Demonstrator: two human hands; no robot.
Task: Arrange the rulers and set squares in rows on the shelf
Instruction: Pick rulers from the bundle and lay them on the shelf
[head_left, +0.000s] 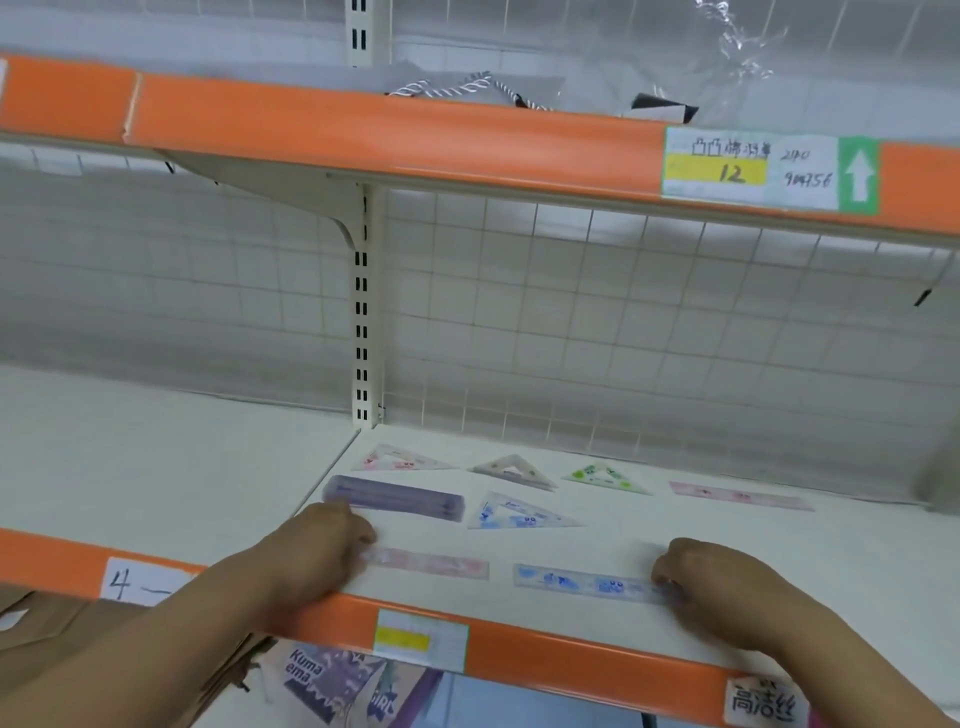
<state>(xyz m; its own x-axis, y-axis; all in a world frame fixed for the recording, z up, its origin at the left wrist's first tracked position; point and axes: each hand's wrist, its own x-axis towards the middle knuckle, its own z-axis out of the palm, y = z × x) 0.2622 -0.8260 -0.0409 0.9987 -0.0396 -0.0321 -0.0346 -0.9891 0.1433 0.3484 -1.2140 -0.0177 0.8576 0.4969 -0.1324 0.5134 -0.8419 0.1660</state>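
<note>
Gripping the pink ruler (431, 564) with the left hand (322, 545), the blue ruler (587, 582) with the right hand (711, 577), both flat at the shelf (753, 551) front, set squares (511, 470) behind. Could skew the row by pulling unevenly, or drag one over the orange lip (571, 656).

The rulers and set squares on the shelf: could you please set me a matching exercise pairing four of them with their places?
1 blue ruler
2 green set square
3 purple rulers
4 blue set square

a back row
b front row, at the right hand
c middle row, by the left hand
d middle row, centre

Pairs: 1-b, 2-a, 3-c, 4-d
</note>
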